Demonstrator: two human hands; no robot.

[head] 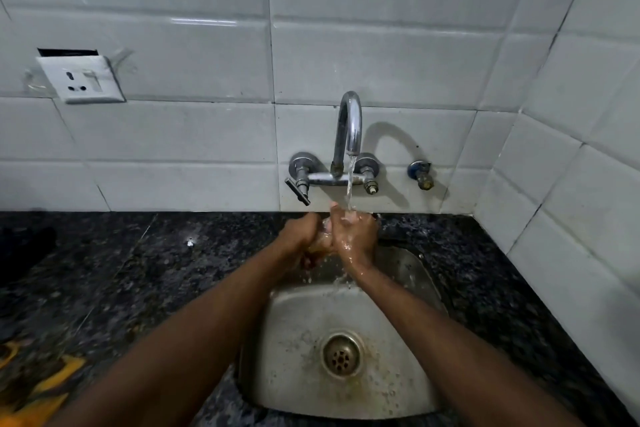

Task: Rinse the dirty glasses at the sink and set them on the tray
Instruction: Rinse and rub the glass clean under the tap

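Both hands are clasped together directly under the spout of the chrome gooseneck wall faucet (349, 121), over the back edge of the stained stainless-steel sink (304, 329).

Left hand (300, 233): just left of the water stream (349, 184), fingers curled tight inward toward the right hand.

Right hand (356, 236): the stream lands on it. It's wet, fingers bent and wrapped against the left hand.

Both sets of fingers close round a pale translucent patch (323, 236) between the palms. Can't tell if that's a glass or what either hand actually grips, as it's mostly hidden.

The faucet's black lever handle (297, 191) sits just above-left of the left hand. Black speckled granite counter (138, 270) runs below the faucet, either side of the sink.
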